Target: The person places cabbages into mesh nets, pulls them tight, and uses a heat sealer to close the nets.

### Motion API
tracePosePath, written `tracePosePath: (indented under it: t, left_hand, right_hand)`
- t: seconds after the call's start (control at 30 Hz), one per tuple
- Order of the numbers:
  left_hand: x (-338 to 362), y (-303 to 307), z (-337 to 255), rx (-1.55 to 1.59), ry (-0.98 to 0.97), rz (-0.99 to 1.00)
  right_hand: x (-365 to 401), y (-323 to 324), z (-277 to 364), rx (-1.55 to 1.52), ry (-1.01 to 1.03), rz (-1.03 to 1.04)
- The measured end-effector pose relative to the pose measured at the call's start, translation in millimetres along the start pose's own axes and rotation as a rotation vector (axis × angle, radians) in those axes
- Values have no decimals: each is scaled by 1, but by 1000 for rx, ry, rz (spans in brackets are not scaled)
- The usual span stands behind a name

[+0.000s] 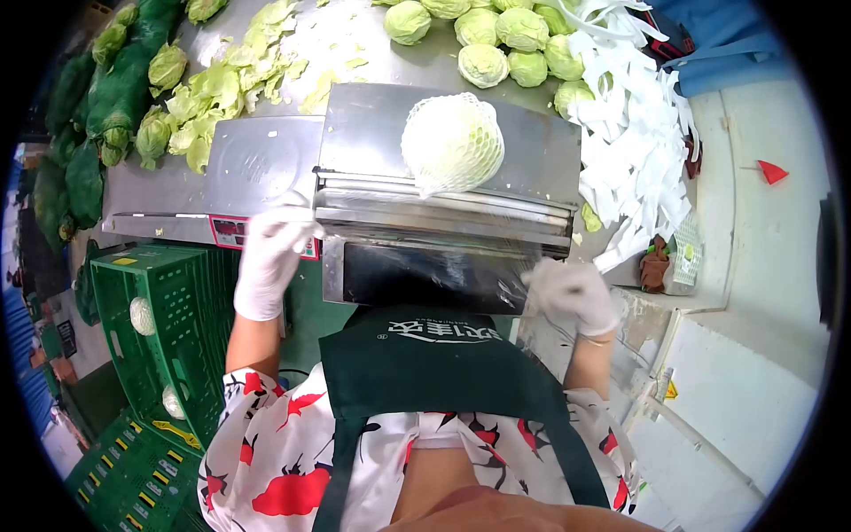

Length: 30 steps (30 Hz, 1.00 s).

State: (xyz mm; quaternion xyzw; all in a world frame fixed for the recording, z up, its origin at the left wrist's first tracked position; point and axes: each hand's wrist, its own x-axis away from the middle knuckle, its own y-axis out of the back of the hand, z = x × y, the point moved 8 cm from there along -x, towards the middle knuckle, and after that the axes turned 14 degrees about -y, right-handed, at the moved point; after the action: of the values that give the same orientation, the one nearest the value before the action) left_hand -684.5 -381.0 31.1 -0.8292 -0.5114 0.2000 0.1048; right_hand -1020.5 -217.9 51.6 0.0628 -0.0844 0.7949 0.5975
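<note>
A cabbage in a white foam net (pixel 453 144) rests on the steel top of a wrapping machine (pixel 363 133). Clear plastic film (pixel 443 217) stretches across the machine's front, over the rollers and the dark plate (pixel 417 275). At the film's left end my gloved left hand (pixel 273 253) pinches its edge, beside the scale's red-framed panel (pixel 229 232). My gloved right hand (pixel 574 294), blurred, has its fingers closed on the film's right end, near the plate's right corner.
Bare cabbages (pixel 523 31) and a heap of white foam strips (pixel 625 124) lie at the back right. Loose leaves (pixel 213 93) and green net sacks (pixel 120 80) are at the left. Green crates (pixel 177 310) holding netted cabbages stand at the lower left.
</note>
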Motion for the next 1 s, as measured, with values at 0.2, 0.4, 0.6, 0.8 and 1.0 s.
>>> tracePosePath:
  t: [0.2,0.4,0.6,0.8,1.0]
  left_hand:
    - [-125,-42,64,-1010,-371,635]
    - [-109,-46,161,-355,160,555]
    - [24,-78,122,-58,642,552]
    - [159,-63,167,302,1240,362]
    - [163,-31,121,-316,665,606]
  right_hand:
    - [-142,64,28,715,135,-317]
    - [-201,46,-49,99,-220,-61]
    - [-73,-35,-99,-246,-513,-17]
    - [12,-117,-189,-833,-911,-20]
    - [56,-98,-185,-249,-715,-228]
